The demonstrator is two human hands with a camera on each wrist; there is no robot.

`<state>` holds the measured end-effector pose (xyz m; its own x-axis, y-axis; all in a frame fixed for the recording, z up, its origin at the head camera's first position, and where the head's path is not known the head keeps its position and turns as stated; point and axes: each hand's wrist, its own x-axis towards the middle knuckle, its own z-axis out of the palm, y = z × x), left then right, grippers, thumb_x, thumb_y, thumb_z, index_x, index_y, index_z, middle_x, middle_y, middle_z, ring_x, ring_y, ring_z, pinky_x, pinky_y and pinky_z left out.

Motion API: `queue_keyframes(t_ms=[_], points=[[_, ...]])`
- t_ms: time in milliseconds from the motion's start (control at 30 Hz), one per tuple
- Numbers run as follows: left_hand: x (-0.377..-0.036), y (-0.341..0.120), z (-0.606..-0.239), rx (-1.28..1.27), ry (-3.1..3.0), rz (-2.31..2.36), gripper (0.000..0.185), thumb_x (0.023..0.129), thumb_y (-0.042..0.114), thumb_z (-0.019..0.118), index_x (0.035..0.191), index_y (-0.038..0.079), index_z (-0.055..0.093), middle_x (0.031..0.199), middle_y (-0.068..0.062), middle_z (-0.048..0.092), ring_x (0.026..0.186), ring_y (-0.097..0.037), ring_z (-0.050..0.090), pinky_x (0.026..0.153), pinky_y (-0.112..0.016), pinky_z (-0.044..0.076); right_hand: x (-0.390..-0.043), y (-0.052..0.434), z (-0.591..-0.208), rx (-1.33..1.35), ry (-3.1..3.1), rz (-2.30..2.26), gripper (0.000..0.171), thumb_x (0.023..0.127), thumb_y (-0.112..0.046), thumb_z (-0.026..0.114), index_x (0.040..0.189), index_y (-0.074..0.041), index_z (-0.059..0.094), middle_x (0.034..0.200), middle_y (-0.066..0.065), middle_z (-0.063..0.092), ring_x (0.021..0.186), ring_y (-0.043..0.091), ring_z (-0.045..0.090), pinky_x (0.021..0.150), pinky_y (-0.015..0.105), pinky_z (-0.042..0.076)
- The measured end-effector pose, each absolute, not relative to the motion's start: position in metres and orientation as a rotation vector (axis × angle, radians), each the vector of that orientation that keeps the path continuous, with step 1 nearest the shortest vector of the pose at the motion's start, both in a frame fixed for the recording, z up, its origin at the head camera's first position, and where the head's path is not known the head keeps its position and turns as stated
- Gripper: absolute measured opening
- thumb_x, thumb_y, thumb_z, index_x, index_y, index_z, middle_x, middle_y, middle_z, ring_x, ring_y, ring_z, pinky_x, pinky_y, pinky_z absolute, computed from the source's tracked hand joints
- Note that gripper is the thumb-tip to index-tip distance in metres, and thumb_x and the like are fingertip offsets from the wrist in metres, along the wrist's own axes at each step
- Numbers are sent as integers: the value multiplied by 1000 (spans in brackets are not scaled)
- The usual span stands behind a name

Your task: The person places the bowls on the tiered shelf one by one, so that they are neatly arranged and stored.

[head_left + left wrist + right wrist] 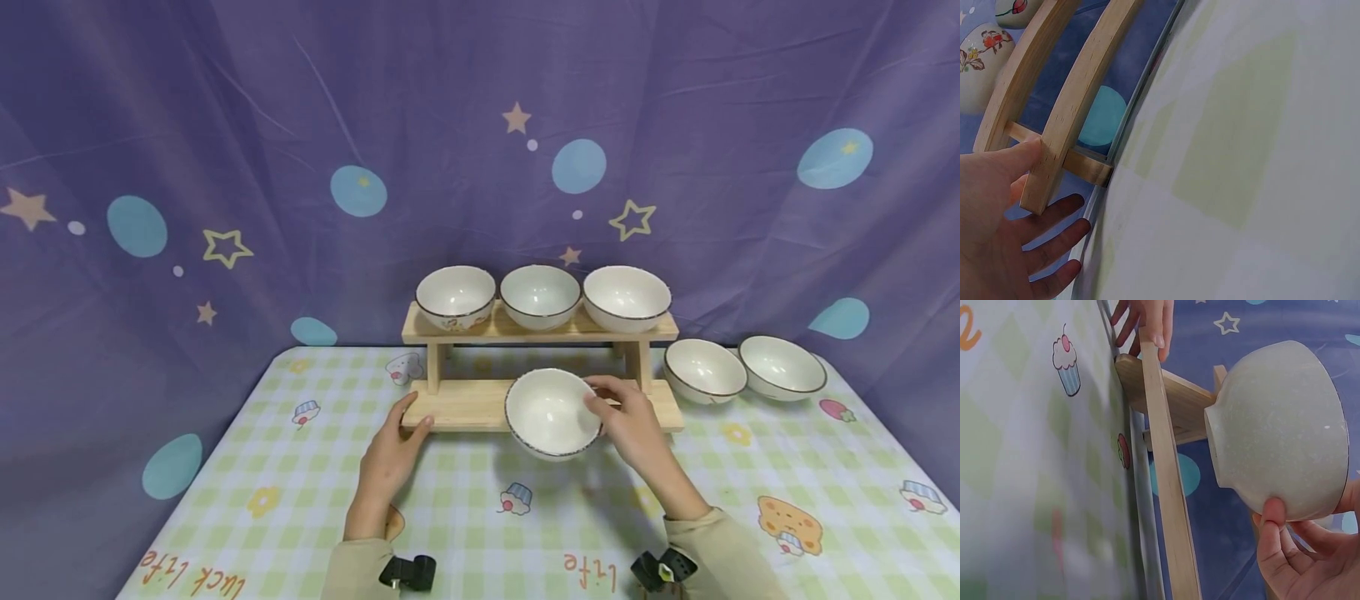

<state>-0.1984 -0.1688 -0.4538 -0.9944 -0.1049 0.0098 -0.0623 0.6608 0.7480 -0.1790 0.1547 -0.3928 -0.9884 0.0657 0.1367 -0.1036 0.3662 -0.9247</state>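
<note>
My right hand (632,429) grips a white bowl (551,415) with a dark rim by its right side. The bowl is held in front of the lower board of a two-tier wooden rack (465,406); the right wrist view shows the foot of the bowl (1279,431) raised off the board. At the rack's left end, my left hand (386,467) holds the tip of the lower board between thumb and index finger. Its other fingers are spread beneath the board in the left wrist view.
On the upper tier stand three bowls: left (455,293), middle (540,293) and right (627,293). Two more bowls, one nearer (705,368) and one farther right (782,367), sit right of the rack on the checked tablecloth (300,467). A purple curtain (450,125) hangs behind.
</note>
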Motion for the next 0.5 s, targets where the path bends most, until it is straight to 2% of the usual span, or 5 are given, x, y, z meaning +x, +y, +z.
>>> queue_keyframes(t_ms=[200,500], points=[[-198,-168,-454,141,-2816,-1259,62,100,49,54,153,23,36,148,-22,45,131,-46,45,99,-68,35,-186,142,-395,22,-2461,1724,29,96,-8,60,122,4,65,109,21,66,81,20,62,58,24,51],[-198,-169,-453,141,-2829,-1276,62,100,48,54,154,25,34,150,-20,43,132,-45,45,101,-67,35,-195,122,-398,11,-2416,1790,27,94,-5,61,119,5,66,104,20,66,76,21,61,57,25,52]])
